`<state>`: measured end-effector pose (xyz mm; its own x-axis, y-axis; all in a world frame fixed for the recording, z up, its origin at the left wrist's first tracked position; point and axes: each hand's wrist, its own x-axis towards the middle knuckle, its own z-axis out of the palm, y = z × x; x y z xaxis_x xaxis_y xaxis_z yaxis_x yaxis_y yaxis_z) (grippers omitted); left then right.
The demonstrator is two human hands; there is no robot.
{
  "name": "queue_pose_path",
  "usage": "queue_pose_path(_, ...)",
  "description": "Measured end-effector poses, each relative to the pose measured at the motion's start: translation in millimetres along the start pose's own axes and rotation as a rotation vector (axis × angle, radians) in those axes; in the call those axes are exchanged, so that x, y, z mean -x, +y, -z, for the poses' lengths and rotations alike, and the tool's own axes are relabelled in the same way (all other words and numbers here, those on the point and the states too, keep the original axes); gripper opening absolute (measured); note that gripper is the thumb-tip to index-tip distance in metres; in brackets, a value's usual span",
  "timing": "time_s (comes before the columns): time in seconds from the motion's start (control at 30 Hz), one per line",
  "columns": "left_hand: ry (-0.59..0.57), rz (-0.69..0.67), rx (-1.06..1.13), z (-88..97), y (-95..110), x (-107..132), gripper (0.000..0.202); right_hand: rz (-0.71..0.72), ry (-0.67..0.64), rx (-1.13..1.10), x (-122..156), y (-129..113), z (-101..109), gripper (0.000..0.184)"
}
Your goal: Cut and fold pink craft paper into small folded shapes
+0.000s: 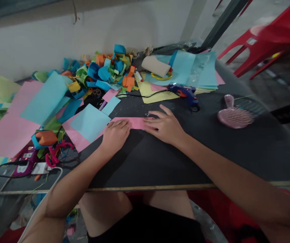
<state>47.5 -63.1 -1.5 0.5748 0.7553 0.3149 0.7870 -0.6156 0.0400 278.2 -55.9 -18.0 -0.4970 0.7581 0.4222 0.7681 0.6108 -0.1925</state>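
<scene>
A narrow pink paper strip (136,123) lies on the dark table between my hands. My left hand (116,134) is bent over its left part, fingers close together and pressing the paper down. At the strip's right end rests my right hand (165,125), open, with some fingers on the paper and the others spread above the table. The fingers cover both ends of the strip. Left of my left hand, a light blue paper square (89,122) overlaps a pink sheet (77,143).
Folded paper pieces (103,72) are heaped along the wall. A blue glue gun (185,92) and a yellow-handled tool (161,77) lie at the back. To the right is a pink hairbrush (233,114); to the left are pink-handled pliers (55,153) and a purple device (26,161).
</scene>
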Motion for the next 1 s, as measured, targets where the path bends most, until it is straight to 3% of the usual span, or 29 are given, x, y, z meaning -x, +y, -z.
queue_pose_path(0.13,-0.005,-0.020,0.049,-2.5,-7,-2,0.028,-0.043,0.093,-0.034,-1,-1,-1,0.022)
queue_pose_path(0.47,-0.104,0.102,0.014,5.6,4,-1,0.033,-0.106,-0.029,-0.079,-10,5,0,0.024)
queue_pose_path(0.63,-0.176,0.139,-0.056,8.6,21,14,0.067,-0.047,-0.129,-0.026,-1,3,5,0.037)
queue_pose_path(0.77,-0.216,0.151,-0.036,8.0,19,17,0.081,0.010,-0.230,-0.021,4,8,5,0.049)
queue_pose_path(1.0,-0.164,0.142,-0.024,6.8,10,4,0.053,0.019,-0.258,-0.062,1,17,1,0.052)
